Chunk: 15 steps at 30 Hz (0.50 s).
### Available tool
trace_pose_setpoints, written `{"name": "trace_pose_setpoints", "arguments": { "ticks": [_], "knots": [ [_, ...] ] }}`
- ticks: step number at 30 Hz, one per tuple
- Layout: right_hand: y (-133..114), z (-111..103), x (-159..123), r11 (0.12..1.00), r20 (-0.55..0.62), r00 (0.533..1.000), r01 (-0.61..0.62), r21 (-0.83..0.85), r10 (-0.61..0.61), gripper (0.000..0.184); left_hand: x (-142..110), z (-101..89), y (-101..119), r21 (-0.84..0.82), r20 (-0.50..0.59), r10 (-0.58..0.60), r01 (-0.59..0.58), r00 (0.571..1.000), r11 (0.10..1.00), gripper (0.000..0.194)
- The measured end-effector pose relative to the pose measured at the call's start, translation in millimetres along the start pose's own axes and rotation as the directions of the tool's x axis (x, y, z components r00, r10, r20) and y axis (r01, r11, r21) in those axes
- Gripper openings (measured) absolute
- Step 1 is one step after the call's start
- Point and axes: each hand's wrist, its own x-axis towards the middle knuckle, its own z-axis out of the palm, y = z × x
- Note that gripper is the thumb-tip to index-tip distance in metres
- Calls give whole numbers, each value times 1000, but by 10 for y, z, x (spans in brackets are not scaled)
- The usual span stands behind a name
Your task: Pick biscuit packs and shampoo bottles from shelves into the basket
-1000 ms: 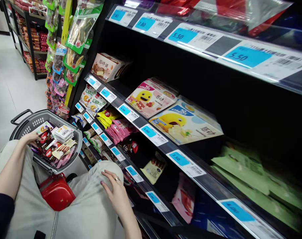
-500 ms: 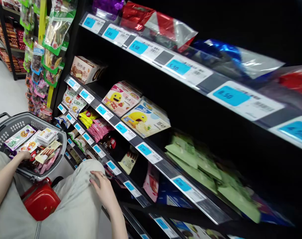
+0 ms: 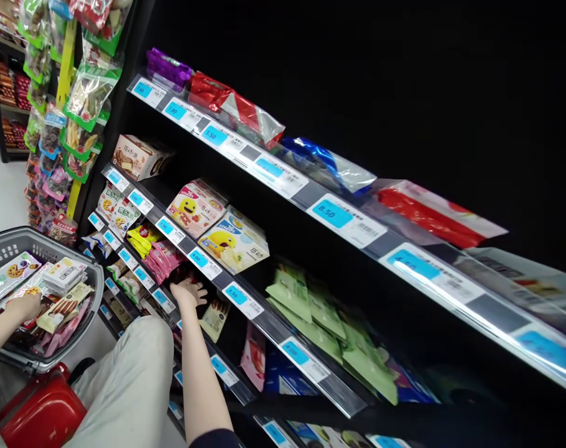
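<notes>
My right hand (image 3: 190,291) is open with fingers spread, reaching into a lower shelf. It is between pink snack packs (image 3: 160,261) and an upright cream-coloured pack (image 3: 214,318), and nothing shows in it. My left hand (image 3: 24,307) is down in a grey shopping basket (image 3: 95,298), its fingers curled among the packets; what they hold, if anything, is hidden. Around it lie a white and purple cookie pack (image 3: 13,278), a small stack of white packs (image 3: 63,275), a cream pack with a stick-biscuit picture (image 3: 67,307) and pink packs (image 3: 73,328).
Boxes of pies (image 3: 196,208) stand on the shelf above, with green pouches (image 3: 311,311) to their right. A price-tagged shelf edge (image 3: 264,174) crosses the view higher up. Bagged snacks (image 3: 87,93) hang at the left. Below the basket is a red plastic object (image 3: 45,404).
My right hand has left my knee and reached forward into the shelf, its fingers spreading. My left hand stays in the basket. The view has shifted, showing more of the upper shelf.
</notes>
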Motion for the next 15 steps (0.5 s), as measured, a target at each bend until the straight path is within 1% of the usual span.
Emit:
{"name": "trace_pose_setpoints", "arguments": {
  "ticks": [3, 6, 8, 11, 15],
  "knots": [
    [13, -94, 119, 999, 13, 1000, -27, -18, 27, 48, -31, 40, 28, 62, 57, 15, -18, 998, 998, 44],
    [91, -163, 225, 998, 115, 992, -56, -34, 60, 50, -50, 47, 33, 100, 97, 24, -33, 995, 994, 39],
    [123, -176, 240, 996, 171, 982, -71, -49, 79, 52, -53, 31, 35, 116, 106, 31, -43, 994, 992, 39],
    [97, -142, 160, 993, 192, 975, -103, -60, 113, 55, -65, -5, 46, 138, 111, 45, -60, 993, 989, 41],
    [12, -66, -48, 987, 188, 968, -161, -30, 163, 58, -116, -62, 87, 166, 136, 71, -93, 988, 982, 42]
  ]
}}
